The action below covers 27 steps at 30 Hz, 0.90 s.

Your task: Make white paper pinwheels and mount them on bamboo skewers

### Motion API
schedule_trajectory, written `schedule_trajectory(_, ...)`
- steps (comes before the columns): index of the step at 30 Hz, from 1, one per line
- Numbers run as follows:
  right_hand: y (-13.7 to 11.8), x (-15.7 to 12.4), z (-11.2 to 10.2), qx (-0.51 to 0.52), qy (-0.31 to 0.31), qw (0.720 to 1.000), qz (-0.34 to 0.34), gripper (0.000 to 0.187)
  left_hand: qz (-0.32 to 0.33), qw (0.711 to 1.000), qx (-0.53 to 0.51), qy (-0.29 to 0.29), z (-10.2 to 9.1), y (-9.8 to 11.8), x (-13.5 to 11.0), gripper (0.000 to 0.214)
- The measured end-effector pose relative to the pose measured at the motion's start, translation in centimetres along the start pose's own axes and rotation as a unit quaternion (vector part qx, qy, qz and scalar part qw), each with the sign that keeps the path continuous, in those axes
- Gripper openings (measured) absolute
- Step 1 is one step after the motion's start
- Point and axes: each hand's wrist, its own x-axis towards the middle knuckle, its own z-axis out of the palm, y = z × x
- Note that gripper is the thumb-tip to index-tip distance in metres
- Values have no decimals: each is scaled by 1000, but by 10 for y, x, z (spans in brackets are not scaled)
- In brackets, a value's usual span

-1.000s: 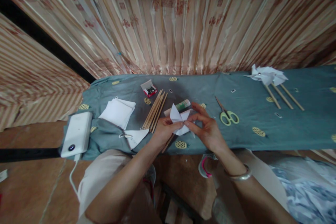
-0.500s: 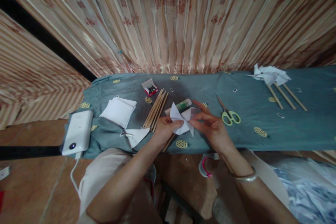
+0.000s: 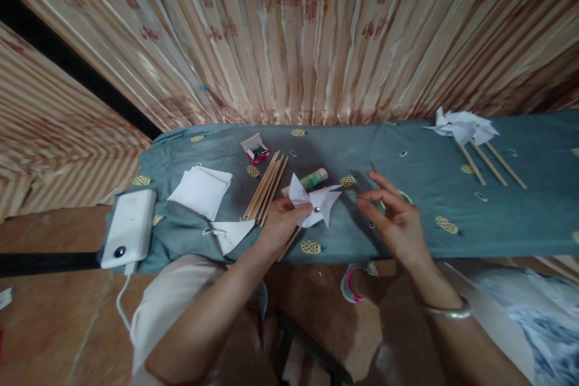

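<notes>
My left hand [image 3: 280, 223] is closed on a white paper pinwheel [image 3: 316, 199] with a small metal pin at its centre, and on a wooden stick that pokes out below the hand. My right hand [image 3: 395, 217] hovers a little to the right of the pinwheel, fingers spread and loosely curled, holding nothing. It covers most of the yellow-green scissors [image 3: 404, 195] on the blue-grey cloth [image 3: 434, 193]. A green and white glue stick [image 3: 314, 178] lies just behind the pinwheel.
A bundle of wooden sticks [image 3: 266, 186], a small red box of pins [image 3: 256, 149] and a stack of white paper squares [image 3: 201, 190] lie left of the hands. A white power bank [image 3: 129, 228] sits at the left edge. Finished pinwheels on sticks [image 3: 465, 132] lie far right.
My right hand let go of the pinwheel and moved right, away from it, over the scissors. My left hand kept hold of the pinwheel.
</notes>
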Motion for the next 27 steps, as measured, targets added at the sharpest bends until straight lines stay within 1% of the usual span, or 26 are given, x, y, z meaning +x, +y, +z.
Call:
schedule_trajectory(2, -11, -6, 10, 7, -16, 1000, -15, 8, 13, 1000, 14, 3, 2, -1, -1, 19)
schedule_trajectory(5, -23, -12, 25, 18, -53, 998, -4, 8, 22, 998, 54, 6, 4, -2, -1, 18)
schedule_trajectory(7, -25, -14, 33, 26, -67, 997, 3, 8, 30, 997, 73, 5, 4, -2, -1, 19)
schedule_trajectory(10, -23, -14, 42, 33, -64, 997, 0, 9, 39, 996, 82, -1, 3, -2, -1, 19)
schedule_trajectory(17, -18, -12, 46, 36, -76, 996, 1, 9, 44, 995, 88, -13, 1, -3, -2, 19)
schedule_trajectory(27, -18, -8, 42, 28, -96, 995, 14, 14, -5, 999, 30, -34, 1, -1, -6, 24)
